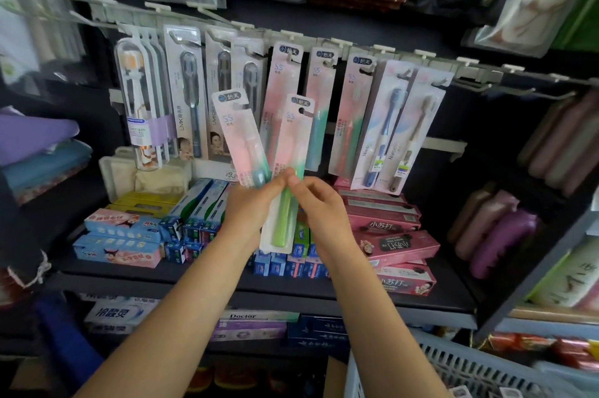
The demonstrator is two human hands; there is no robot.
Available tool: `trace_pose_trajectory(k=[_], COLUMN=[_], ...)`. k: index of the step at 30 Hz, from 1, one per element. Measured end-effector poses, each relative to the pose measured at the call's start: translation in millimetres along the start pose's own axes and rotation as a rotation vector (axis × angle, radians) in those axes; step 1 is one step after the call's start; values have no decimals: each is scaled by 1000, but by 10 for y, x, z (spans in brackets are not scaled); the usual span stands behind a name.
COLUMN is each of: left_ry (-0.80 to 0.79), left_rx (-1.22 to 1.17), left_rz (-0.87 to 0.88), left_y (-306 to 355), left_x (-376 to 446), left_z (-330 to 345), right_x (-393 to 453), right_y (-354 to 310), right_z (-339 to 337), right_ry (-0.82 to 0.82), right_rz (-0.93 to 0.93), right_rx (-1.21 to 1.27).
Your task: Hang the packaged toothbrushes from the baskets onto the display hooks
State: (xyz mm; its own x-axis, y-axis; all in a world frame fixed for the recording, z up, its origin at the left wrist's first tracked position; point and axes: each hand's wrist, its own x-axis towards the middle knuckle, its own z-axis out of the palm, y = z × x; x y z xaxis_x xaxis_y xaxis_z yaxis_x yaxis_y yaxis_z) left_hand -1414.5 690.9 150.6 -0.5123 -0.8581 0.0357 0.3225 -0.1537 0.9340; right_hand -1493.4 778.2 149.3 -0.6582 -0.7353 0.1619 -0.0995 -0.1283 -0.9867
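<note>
Two packaged toothbrushes are held up in front of the display. My left hand (251, 203) grips the lower end of a pink pack with a teal brush (238, 135), which leans left. A pink-green pack with a green brush (288, 177) stands between both hands; my right hand (319, 206) pinches its right edge near the middle. Behind them, more toothbrush packs (353, 115) hang from white display hooks (327, 62) along a rail. Several hooks at the right end of the rail (518, 89) carry nothing.
Toothpaste boxes (385, 235) fill the shelf below the hooks, with more on the lower shelf. A blue-grey plastic basket (460, 368) sits at the bottom right. Bottles stand on the right-hand shelves, folded cloths at the left, bagged goods above.
</note>
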Motion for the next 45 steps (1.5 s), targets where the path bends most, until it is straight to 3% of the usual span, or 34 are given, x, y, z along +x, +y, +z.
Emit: trace_pose_trajectory(k=[7,17,45], left_ry=[-79,8,17], left_rx=[55,-3,-99], left_rz=[80,135,175], left_y=[122,404,687], left_x=[-158,-217,31], left_z=[-102,-127,-92], right_x=[-103,-87,222], right_y=[-228,-492,-716], right_z=[-12,250,500], right_ry=[132,153,293], right_rz=[-157,-256,-248], right_rx=[30,40,62])
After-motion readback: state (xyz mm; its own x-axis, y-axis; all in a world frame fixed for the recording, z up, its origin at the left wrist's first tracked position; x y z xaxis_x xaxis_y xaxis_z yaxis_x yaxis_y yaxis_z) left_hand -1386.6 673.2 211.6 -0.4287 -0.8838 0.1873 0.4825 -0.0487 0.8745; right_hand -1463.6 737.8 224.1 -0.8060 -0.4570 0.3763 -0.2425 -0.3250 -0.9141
